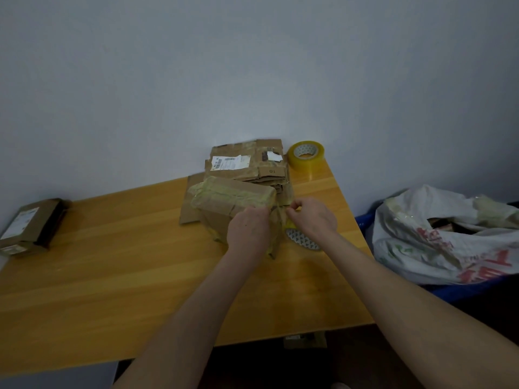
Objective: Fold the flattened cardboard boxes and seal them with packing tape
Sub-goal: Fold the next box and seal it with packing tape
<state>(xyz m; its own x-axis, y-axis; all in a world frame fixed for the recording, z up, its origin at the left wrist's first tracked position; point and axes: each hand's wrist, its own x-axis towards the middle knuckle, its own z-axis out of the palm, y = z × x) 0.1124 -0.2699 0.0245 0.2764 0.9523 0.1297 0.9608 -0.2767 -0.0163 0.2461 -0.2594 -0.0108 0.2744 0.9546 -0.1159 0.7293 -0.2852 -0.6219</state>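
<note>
Plain pale grey wall (252, 66) behind; orange-yellow wooden worktop (112, 262) in front of it. Toward the far right of the worktop, a folded brown cardboard box (224, 203), banded with yellowish tape, tilted. Left hand (248, 230) on the box's right end, grip curled over the edge and holding it. Right hand (313, 216) just beside it, grip pinching a strip of clear yellowish tape (280, 220) that runs to the box corner. Roll of packing tape with a patterned core (302, 238) lies partly under the right wrist. Behind the box, touching it, a stack of flattened brown cardboard boxes (247, 164) against the wall. Second yellowish tape roll (306, 155) at the far right corner. Small brown labelled carton (31, 224) at the left edge, well apart. White printed plastic bag (449, 237) off the worktop's right side.
</note>
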